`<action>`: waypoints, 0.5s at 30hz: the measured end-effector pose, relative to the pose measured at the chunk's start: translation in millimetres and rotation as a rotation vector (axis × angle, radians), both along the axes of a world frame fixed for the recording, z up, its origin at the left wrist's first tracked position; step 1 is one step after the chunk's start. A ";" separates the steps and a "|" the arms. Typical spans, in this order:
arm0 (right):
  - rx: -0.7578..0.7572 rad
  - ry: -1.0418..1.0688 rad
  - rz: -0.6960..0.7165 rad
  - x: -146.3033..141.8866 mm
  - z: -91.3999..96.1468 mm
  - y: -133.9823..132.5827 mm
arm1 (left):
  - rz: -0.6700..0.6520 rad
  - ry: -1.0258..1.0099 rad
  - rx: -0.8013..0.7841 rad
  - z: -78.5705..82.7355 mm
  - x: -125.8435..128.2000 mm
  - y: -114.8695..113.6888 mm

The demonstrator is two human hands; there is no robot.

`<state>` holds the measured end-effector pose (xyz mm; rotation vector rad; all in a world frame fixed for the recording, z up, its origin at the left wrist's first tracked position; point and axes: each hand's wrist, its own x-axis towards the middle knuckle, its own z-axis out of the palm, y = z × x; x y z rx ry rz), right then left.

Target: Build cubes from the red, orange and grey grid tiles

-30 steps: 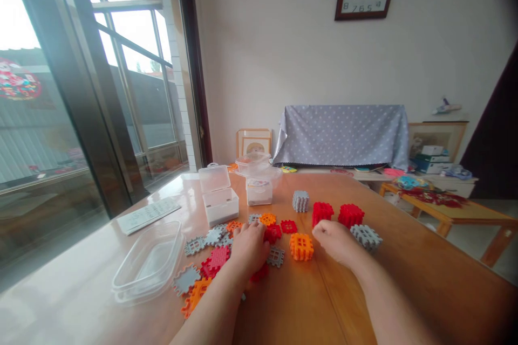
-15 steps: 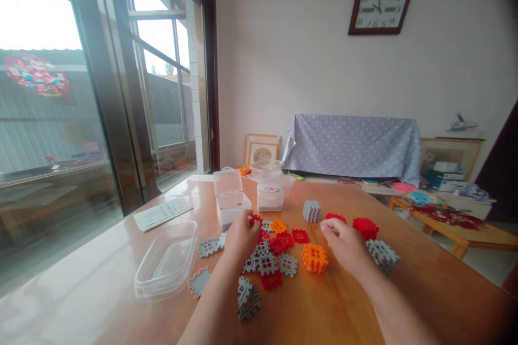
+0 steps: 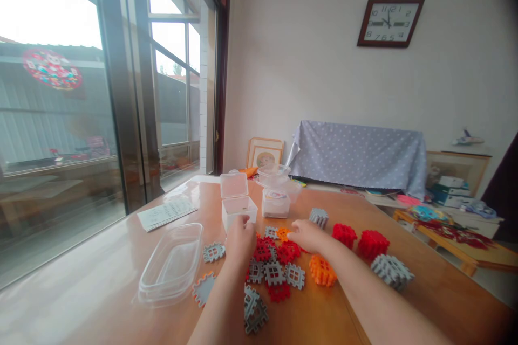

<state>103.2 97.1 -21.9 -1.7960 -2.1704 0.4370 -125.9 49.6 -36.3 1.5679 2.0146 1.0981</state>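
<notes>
As we look down through the head view, toothed plastic tiles (image 3: 274,273) in red, grey and orange lie loose on the desk (image 3: 319,323), between and nearer than our hands. Our right hand (image 3: 306,235) has its fingertips by an orange tile (image 3: 283,234); our left hand (image 3: 240,240) curls before the white box (image 3: 227,219). Whether either grip holds anything, we cannot tell. We judge the tiles light, stiff and slightly slick, best pinched by opposite edges.

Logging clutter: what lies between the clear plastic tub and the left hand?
In the head view, a gray waffle block lies between the clear tub and the left hand.
</notes>
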 end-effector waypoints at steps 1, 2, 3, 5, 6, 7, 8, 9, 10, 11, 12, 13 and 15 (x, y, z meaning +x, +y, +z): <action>-0.024 -0.025 0.004 -5.9 -2.9 8.4 | 0.015 0.001 -0.003 -1.3 -1.1 0.7; -0.049 -0.049 0.006 -11.0 -5.6 15.9 | 0.023 0.007 -0.008 -2.0 -1.8 0.7; -0.075 -0.071 0.007 -15.2 -8.1 22.3 | 0.025 0.013 -0.015 -2.2 -2.0 0.3; -0.126 -0.104 0.007 -21.2 -12.4 32.2 | 0.027 0.028 -0.033 -1.4 -1.4 -1.8; -0.149 -0.116 0.007 -23.4 -14.2 35.8 | 0.028 0.045 -0.051 -0.6 -0.8 -3.3; -0.168 -0.121 0.008 -25.1 -15.9 38.7 | 0.029 0.073 -0.071 0.5 0.1 -5.0; -0.181 -0.122 0.008 -26.4 -17.4 41.0 | 0.027 0.113 -0.091 1.8 1.2 -6.8; -0.186 -0.116 0.010 -27.5 -18.7 42.8 | 0.023 0.165 -0.111 3.1 2.5 -8.7; -0.183 -0.105 0.012 -28.3 -19.8 44.0 | 0.020 0.220 -0.129 4.3 3.8 -10.5; -0.174 -0.088 0.015 -29.0 -20.5 44.8 | 0.019 0.271 -0.141 5.3 5.1 -12.2; -0.161 -0.066 0.018 -29.4 -21.0 45.2 | 0.019 0.309 -0.150 5.9 6.3 -13.6; -0.147 -0.036 0.024 -29.6 -21.1 45.0 | 0.020 0.336 -0.159 6.1 7.4 -14.8; -0.121 0.049 0.050 -29.7 -20.2 43.2 | 0.023 0.359 -0.177 5.1 9.0 -16.1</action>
